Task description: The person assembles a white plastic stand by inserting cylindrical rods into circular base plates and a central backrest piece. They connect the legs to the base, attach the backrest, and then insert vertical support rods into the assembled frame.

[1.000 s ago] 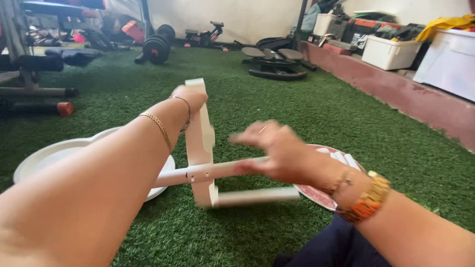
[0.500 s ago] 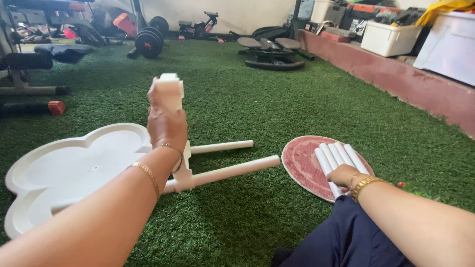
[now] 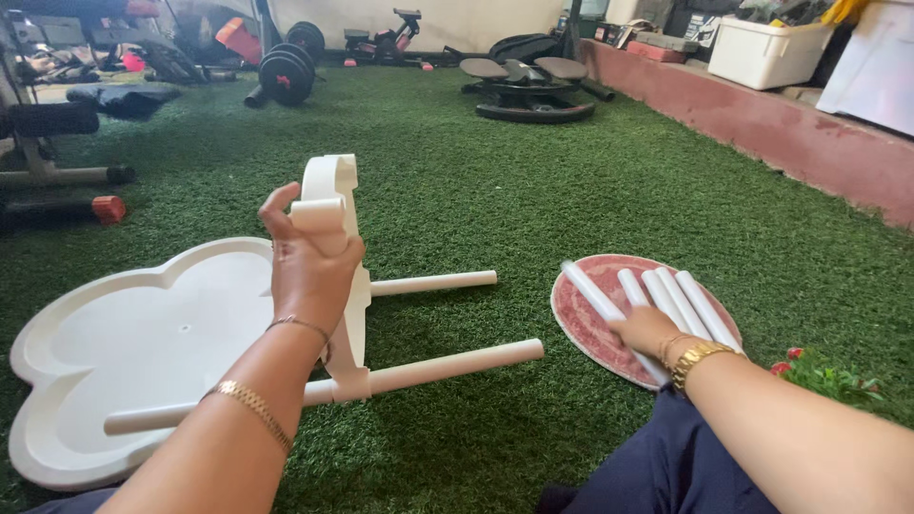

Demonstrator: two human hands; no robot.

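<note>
My left hand [image 3: 307, 259] grips a white flower-shaped plastic tray [image 3: 335, 186] that stands on edge, with two white tubes [image 3: 447, 365] poking through it and lying on the green turf. A second white flower-shaped tray [image 3: 114, 352] lies flat to the left. My right hand [image 3: 645, 329] rests on a round red mat [image 3: 583, 319] and closes on one of several loose white tubes [image 3: 682, 297] lying there; that tube [image 3: 588, 288] juts up to the left.
Green artificial turf [image 3: 533, 190] covers the floor. Black weight plates [image 3: 286, 71], exercise gear [image 3: 533, 86] and a bench [image 3: 57, 143] stand at the back. A red-brown raised ledge [image 3: 762, 133] with a white bin [image 3: 762, 52] runs along the right. A small plant [image 3: 824, 376] sits near my right arm.
My right hand left the standing tray, dropped to the red mat and took hold of a tube. My left hand kept its grip on the upright tray.
</note>
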